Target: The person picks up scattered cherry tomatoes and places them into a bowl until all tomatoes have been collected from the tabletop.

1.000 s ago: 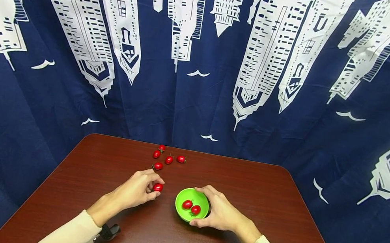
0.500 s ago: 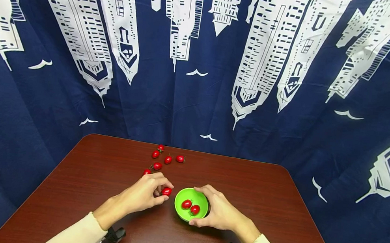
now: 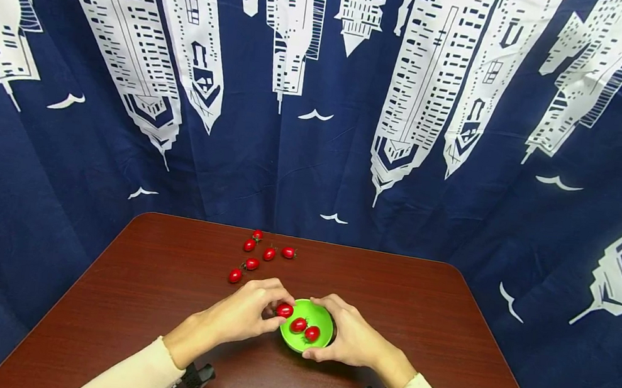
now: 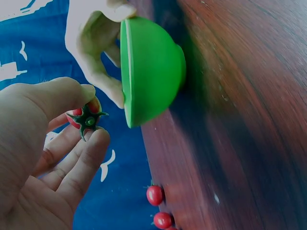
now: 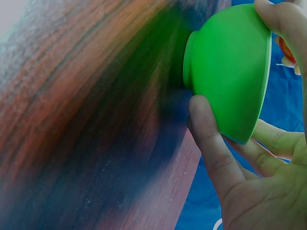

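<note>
My left hand pinches a cherry tomato between thumb and fingertips, at the left rim of a green bowl. In the left wrist view the pinched cherry tomato shows its green leafy stem end, level with the bowl's rim and a little apart from it. My right hand grips the bowl from the right, thumb on the near rim and fingers round the far side. Two cherry tomatoes lie inside the bowl. The right wrist view shows the bowl held between thumb and fingers.
Several loose cherry tomatoes lie on the brown wooden table toward its back, left of centre. A dark blue curtain with white printed buildings hangs right behind the table's far edge.
My left hand has moved right with its cherry tomato, from the bare table to the bowl's left rim, uncovering another tomato behind it. The right hand and bowl have stayed in place.
</note>
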Demonstrator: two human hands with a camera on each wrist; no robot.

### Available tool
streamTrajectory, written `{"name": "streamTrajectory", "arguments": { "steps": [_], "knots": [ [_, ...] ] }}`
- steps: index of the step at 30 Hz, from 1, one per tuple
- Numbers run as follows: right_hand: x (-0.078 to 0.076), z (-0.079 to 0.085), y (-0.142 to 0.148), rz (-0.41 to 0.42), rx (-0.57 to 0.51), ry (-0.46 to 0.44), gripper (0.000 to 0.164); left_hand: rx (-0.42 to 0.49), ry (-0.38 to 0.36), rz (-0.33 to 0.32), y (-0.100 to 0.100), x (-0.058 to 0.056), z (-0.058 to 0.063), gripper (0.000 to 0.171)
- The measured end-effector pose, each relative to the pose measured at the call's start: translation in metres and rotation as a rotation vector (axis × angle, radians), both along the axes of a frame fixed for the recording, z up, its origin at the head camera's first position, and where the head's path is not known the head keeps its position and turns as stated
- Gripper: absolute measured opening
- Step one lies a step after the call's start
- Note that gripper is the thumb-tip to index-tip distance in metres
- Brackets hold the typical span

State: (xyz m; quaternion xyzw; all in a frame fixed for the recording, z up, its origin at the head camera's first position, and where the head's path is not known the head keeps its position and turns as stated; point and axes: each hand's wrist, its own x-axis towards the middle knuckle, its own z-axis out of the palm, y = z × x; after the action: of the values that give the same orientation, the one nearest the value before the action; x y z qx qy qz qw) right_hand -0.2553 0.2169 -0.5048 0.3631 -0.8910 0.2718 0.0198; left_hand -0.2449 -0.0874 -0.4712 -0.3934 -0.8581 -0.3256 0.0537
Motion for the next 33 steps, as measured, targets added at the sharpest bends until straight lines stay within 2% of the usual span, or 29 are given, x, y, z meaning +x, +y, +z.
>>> {"name": "streamTrajectory", "arguments": {
  "steps": [13, 28, 33],
  "knots": [
    [0.001, 0.001, 0.0, 0.013, -0.02, 0.014, 0.095, -0.036, 0.027, -0.048, 0.017, 0.002, 0.003, 0.031],
    [0.001, 0.001, 0.0, 0.019, -0.033, 0.007, 0.095, -0.07, 0.05, -0.041, 0.023, 0.005, 0.003, 0.031],
    [0.001, 0.0, 0.001, 0.017, -0.03, -0.003, 0.095, -0.096, 0.052, -0.02, 0.023, 0.007, 0.003, 0.034]
  ]
}}
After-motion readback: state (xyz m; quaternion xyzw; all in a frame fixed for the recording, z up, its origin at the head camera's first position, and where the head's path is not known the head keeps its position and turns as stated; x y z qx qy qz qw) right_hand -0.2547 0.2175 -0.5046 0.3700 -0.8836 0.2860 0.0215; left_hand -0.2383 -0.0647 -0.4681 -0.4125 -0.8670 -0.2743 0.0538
